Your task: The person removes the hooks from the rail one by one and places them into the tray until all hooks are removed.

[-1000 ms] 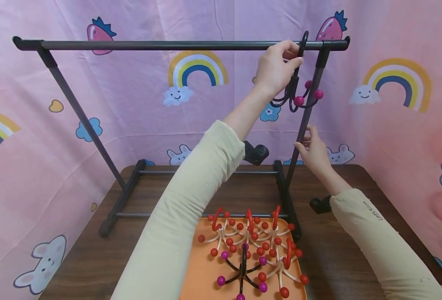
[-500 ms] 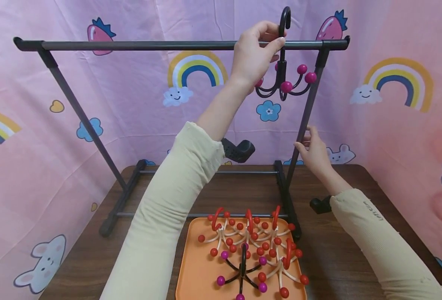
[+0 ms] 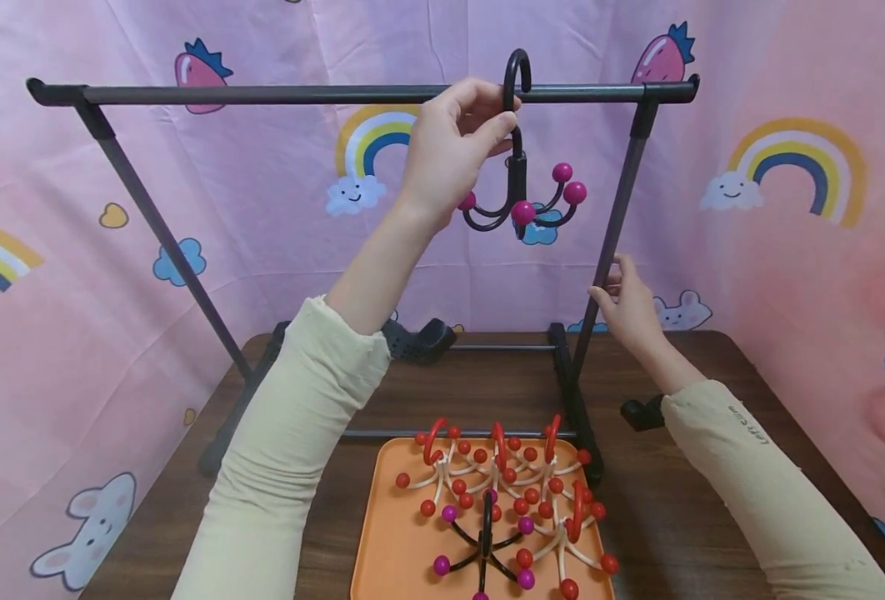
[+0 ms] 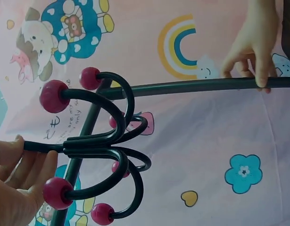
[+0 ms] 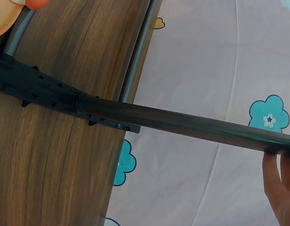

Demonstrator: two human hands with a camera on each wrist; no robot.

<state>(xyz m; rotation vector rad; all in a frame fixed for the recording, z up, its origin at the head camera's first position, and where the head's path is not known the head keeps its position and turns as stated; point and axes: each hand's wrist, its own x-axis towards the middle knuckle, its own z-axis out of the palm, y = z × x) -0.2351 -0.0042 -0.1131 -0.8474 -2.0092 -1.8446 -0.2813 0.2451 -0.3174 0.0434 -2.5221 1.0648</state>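
Observation:
In the head view my left hand (image 3: 446, 154) pinches the neck of a black multi-arm hook hanger (image 3: 517, 179) with magenta ball tips. The hanger is upright, its curved top overlapping the rack's top bar (image 3: 262, 95) in this view. Seen from the left wrist, the same hanger (image 4: 90, 147) spreads its arms across the bar, thumb and fingers at its stem. Farther right, my right hand (image 3: 630, 308) holds the dark clothes rack's right post (image 3: 622, 200) between thumb and fingers. The right wrist view has its fingertips (image 5: 273, 165) against that post, the rest of the hand cut off.
An orange tray (image 3: 390, 542) at the table's front bears several white hangers with red tips and one black hanger (image 3: 485, 542) with magenta tips. The rack's feet (image 3: 579, 417) stand on the wooden table (image 3: 675, 483). A patterned cloth (image 3: 285, 208) surrounds the back and sides.
My left hand has carried the black hanger leftward along the bar, away from the right post. It rose midway, then came down somewhat. The right hand stays on the post.

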